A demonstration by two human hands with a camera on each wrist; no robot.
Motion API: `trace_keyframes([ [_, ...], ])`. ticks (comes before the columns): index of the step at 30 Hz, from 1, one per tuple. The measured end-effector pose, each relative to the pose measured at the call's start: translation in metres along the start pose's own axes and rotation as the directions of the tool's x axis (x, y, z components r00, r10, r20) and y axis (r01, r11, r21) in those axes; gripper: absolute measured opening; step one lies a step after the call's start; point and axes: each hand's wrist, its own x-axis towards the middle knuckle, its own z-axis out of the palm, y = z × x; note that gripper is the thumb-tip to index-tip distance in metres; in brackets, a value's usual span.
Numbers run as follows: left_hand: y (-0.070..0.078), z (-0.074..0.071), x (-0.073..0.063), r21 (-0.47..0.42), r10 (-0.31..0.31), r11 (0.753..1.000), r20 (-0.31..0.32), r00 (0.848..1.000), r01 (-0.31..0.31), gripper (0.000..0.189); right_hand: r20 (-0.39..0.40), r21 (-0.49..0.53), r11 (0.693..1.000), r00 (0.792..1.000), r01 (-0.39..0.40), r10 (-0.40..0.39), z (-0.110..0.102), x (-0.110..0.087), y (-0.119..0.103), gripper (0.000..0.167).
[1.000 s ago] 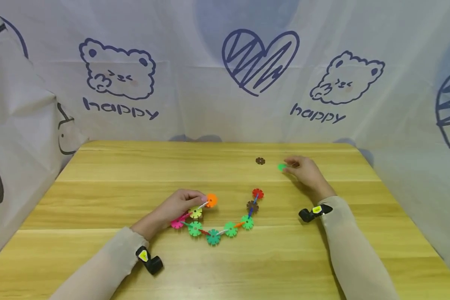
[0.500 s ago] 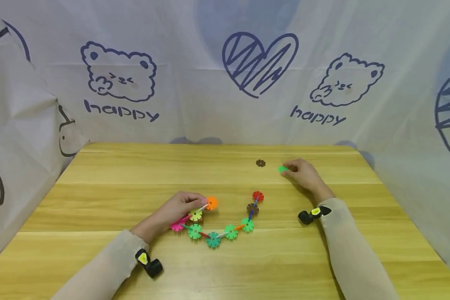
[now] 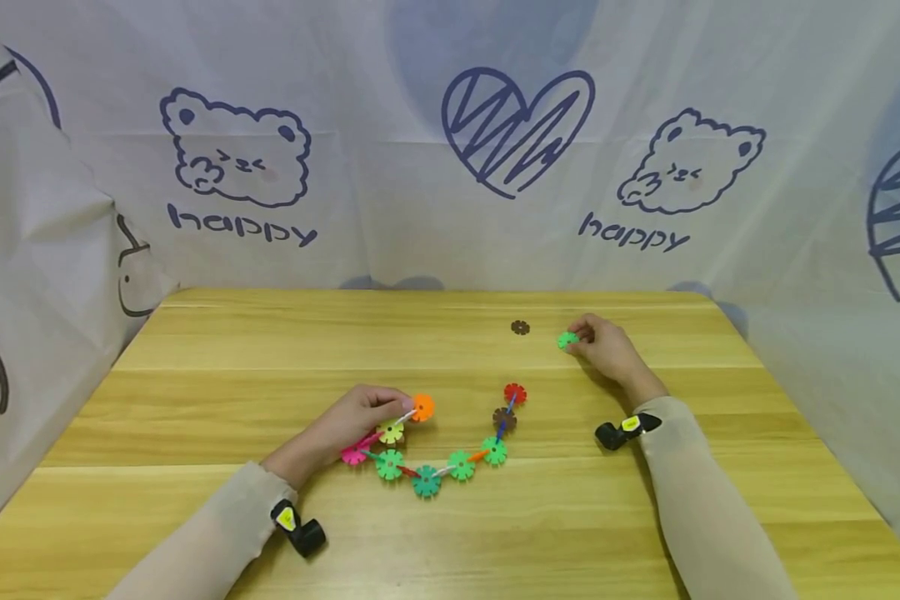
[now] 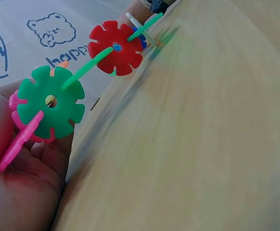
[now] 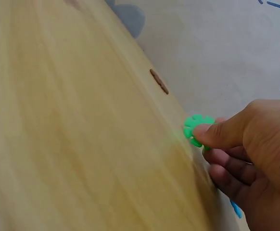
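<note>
Flat snowflake discs with notched rims, slotted together, form a curved chain. My left hand (image 3: 356, 421) holds the chain's left end, fingertips at the orange disc (image 3: 423, 407). Beside that hand sit a pale yellow disc (image 3: 392, 431) and a pink disc (image 3: 354, 452). In the left wrist view a green disc (image 4: 63, 120) and a red disc (image 4: 130, 60) extend from the palm. The chain's other end is a red disc (image 3: 515, 393). Farther back on the right, my right hand (image 3: 607, 346) pinches a loose bright green disc (image 5: 193, 126) between thumb and fingers.
A single brown disc (image 3: 521, 327) lies flat near the back of the wooden table (image 3: 270, 333), left of my right hand. A bit of blue (image 5: 236, 209) shows below that hand in the right wrist view. A printed cloth (image 3: 390, 208) hangs behind the table.
My right fingers have closed on the bright green disc and tilted it, so its notched face now shows. My left hand and the chain stay in nearly the same place.
</note>
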Motion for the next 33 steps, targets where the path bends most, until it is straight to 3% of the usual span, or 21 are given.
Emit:
trace_keyframes([
  [7,0.001,0.001,-0.002,0.009,-0.012,1.000,0.002,1.000,0.012,0.036,0.022,0.162,0.987,1.000,-0.006,0.003,0.000,-0.005,-0.015,0.015],
  [17,-0.001,0.001,-0.002,0.024,-0.003,1.000,0.012,1.000,0.003,0.034,0.074,0.136,0.987,0.992,0.091,-0.102,0.006,-0.015,-0.054,0.020],
  [26,0.003,0.001,-0.001,-0.023,-0.015,1.000,0.033,0.999,0.016,0.034,0.107,0.239,0.958,0.976,0.159,-0.189,0.018,-0.022,-0.082,0.012],
  [33,0.008,0.000,-0.001,-0.029,-0.026,0.999,0.011,1.000,0.026,0.033,0.144,0.303,0.928,0.952,0.218,-0.271,0.025,-0.030,-0.106,0.014],
])
